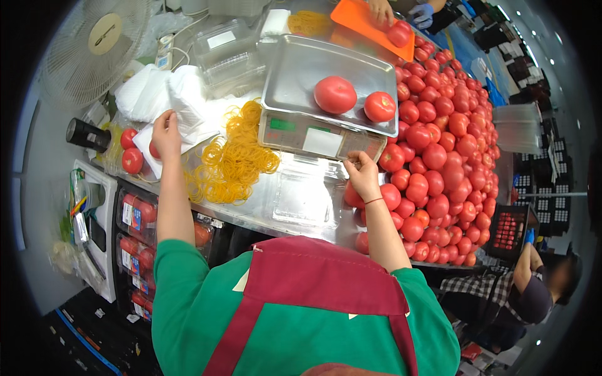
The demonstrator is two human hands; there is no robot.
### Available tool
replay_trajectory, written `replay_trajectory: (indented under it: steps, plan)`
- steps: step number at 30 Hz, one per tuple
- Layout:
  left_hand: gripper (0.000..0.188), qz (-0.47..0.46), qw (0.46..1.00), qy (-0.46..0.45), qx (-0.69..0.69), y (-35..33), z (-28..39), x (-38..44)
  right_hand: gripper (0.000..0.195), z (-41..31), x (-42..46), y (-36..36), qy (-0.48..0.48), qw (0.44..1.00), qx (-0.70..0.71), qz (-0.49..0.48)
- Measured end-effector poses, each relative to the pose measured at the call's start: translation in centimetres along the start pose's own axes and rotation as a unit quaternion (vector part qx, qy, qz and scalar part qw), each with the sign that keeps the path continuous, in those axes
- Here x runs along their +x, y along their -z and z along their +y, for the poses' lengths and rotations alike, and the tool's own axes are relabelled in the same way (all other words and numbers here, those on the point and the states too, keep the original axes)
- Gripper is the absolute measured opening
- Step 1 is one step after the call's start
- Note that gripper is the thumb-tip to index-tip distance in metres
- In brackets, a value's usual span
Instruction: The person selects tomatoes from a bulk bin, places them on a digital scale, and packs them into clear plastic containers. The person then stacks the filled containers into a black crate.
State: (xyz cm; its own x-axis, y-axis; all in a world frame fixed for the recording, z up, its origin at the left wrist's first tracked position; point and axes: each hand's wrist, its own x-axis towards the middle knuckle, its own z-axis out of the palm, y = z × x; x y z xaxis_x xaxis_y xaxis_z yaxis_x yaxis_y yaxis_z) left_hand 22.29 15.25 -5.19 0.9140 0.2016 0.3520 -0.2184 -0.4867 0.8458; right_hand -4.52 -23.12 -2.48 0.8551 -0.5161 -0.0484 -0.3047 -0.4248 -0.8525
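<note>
My left hand is at the edge of a stack of white paper sheets, fingers bent and close together; whether it pinches a sheet is unclear. A tomato shows partly behind it. My right hand is at the front edge of a digital scale, its fingers curled near the casing. On the scale's metal tray rest two tomatoes, a larger one and a smaller one. A clear plastic clamshell container lies before me. Yellow rubber bands are heaped between the paper and the container.
A large pile of tomatoes covers the right side. Clear containers and a fan stand at the back left. Packed tomato boxes are stacked lower left. A co-worker's hands are by an orange tray; another person is at right.
</note>
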Motion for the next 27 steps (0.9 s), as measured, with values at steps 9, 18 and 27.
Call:
replay_trajectory:
  steps: [9, 18, 27]
  plan:
    - [0.024, -0.54, 0.715, -0.442, 0.047, -3.9, 15.8, -17.9, 0.025, -1.3, 1.1, 0.4, -0.001, 0.997, -0.065, -0.028]
    - [0.048, -0.279, 0.891, -0.357, -0.046, -12.3, 23.8, -11.0, 0.068, -4.2, 8.1, 5.9, 0.204, 0.923, -0.205, 0.252]
    - [0.038, -0.461, 0.809, -0.337, -0.137, -9.9, 23.9, -15.7, 0.065, -3.2, 0.2, 8.1, 0.189, 0.939, -0.057, 0.283]
